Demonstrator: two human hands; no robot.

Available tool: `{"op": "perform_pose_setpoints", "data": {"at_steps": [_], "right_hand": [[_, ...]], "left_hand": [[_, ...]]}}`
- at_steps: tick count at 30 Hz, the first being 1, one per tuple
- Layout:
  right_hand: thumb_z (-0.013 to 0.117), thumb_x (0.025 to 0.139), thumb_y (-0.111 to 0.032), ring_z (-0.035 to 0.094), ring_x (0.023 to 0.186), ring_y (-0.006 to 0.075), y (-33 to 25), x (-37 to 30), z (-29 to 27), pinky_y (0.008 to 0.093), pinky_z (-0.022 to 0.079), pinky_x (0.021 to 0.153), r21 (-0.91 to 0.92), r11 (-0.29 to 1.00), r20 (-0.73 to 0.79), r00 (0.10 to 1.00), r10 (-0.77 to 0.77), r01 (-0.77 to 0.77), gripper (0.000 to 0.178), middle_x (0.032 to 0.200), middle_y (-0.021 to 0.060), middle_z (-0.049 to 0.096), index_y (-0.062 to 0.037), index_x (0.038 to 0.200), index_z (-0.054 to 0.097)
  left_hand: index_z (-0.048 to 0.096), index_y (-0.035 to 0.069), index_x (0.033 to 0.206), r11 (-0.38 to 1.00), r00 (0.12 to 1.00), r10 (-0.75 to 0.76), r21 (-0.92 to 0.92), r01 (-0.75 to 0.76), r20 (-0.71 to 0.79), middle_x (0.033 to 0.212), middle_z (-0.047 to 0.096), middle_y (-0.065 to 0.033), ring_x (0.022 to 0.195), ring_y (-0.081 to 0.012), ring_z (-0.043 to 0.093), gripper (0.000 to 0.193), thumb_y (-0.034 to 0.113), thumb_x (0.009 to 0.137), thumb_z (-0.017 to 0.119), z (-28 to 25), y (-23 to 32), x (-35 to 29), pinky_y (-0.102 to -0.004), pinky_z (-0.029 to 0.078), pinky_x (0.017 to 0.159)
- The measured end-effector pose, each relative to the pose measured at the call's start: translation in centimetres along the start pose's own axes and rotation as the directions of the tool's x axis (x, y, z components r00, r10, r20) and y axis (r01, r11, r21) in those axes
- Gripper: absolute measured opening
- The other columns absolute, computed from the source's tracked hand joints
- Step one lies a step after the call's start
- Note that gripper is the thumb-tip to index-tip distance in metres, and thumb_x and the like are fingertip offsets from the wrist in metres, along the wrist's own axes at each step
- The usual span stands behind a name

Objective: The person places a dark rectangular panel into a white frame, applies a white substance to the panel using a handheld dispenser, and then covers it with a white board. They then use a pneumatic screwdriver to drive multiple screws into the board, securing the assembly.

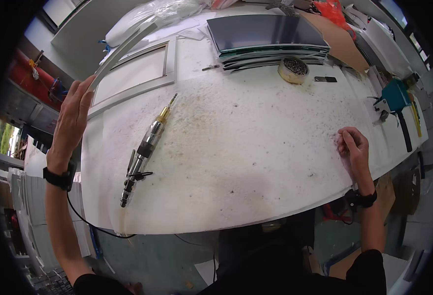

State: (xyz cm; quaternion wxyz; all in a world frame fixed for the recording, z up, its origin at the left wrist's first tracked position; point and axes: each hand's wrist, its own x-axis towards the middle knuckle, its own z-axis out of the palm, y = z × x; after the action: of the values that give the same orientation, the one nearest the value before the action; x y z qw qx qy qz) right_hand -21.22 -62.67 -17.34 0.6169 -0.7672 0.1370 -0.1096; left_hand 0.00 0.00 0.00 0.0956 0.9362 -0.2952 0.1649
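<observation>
At the left edge of the table, my left hand (74, 118) grips a white frame (124, 51) that is tilted up and seen nearly edge-on. Its thumb side is partly hidden. Under and behind that, another white rectangular frame (171, 59) lies flat. My right hand (354, 147) rests at the right side of the table with its fingers curled together; whether anything small is in them cannot be seen. Between the hands, nearer the left one, lies a silver and black air screwdriver (147, 145), its brass-coloured bit end pointing away from me.
A stack of dark glossy panels (270, 34) stands at the back, beside a round tub of small screws (294, 70). A dark flat piece (325, 79) lies near it. At the right is a teal tool with a black handle (396, 96). Plastic wrap (162, 14) covers the far left.
</observation>
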Motion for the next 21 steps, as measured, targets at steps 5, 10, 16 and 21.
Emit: {"op": "perform_pose_setpoints", "data": {"at_steps": [5, 10, 16, 21], "right_hand": [[0.057, 0.107, -0.026, 0.057, 0.062, 0.0084, -2.4, -1.0, -1.3, 0.0239, 0.048, 0.057, 0.258, 0.962, -0.109, 0.992, -0.058, 0.084, 0.029, 0.081, 0.0013, 0.062, 0.0007, 0.113, 0.066], [0.055, 0.108, -0.034, 0.056, 0.066, 0.0085, -0.6, 0.1, -2.7, 0.0254, 0.048, 0.057, 0.456, 0.872, -0.208, 0.974, -0.089, 0.177, 0.038, 0.087, 0.0024, 0.062, 0.0015, 0.120, 0.064], [0.057, 0.107, -0.037, 0.055, 0.075, 0.0070, 0.1, 0.3, -3.8, 0.0232, 0.044, 0.061, 0.652, 0.721, -0.291, 0.955, -0.047, 0.234, 0.045, 0.090, 0.0014, 0.061, 0.0027, 0.127, 0.060], [0.060, 0.105, -0.033, 0.053, 0.077, 0.0070, 0.4, 0.2, -4.8, 0.0233, 0.042, 0.062, 0.703, 0.680, -0.205, 0.975, -0.088, 0.209, 0.040, 0.092, 0.0014, 0.061, 0.0012, 0.125, 0.062]], "left_hand": [[0.054, 0.010, 0.148, 0.992, 0.994, 0.088, 0.086, -0.094, 0.063, 0.108, 0.050, -0.0129, 0.095, -0.0264, 0.057, 0.064, 0.024, 0.090, 0.077, -1.8, 18.7, -8.8, -0.0425, 0.051, 0.081], [0.050, 0.009, 0.150, 0.939, 0.937, 0.326, -0.157, -0.306, 0.121, 0.105, 0.048, -0.0136, 0.086, -0.0261, 0.052, 0.070, 0.027, 0.089, 0.077, 2.2, 30.2, -11.2, -0.0391, 0.046, 0.078], [0.055, 0.005, 0.144, 0.898, 0.912, 0.362, -0.336, -0.284, 0.195, 0.103, 0.054, -0.0167, 0.091, -0.0306, 0.054, 0.058, 0.027, 0.093, 0.074, 9.9, 37.8, -9.1, -0.0413, 0.048, 0.082], [0.056, 0.004, 0.141, 0.894, 0.926, 0.355, -0.337, -0.296, 0.127, 0.104, 0.056, -0.0178, 0.092, -0.0323, 0.055, 0.053, 0.029, 0.096, 0.070, 14.0, 39.8, -6.3, -0.0414, 0.048, 0.082]]}}
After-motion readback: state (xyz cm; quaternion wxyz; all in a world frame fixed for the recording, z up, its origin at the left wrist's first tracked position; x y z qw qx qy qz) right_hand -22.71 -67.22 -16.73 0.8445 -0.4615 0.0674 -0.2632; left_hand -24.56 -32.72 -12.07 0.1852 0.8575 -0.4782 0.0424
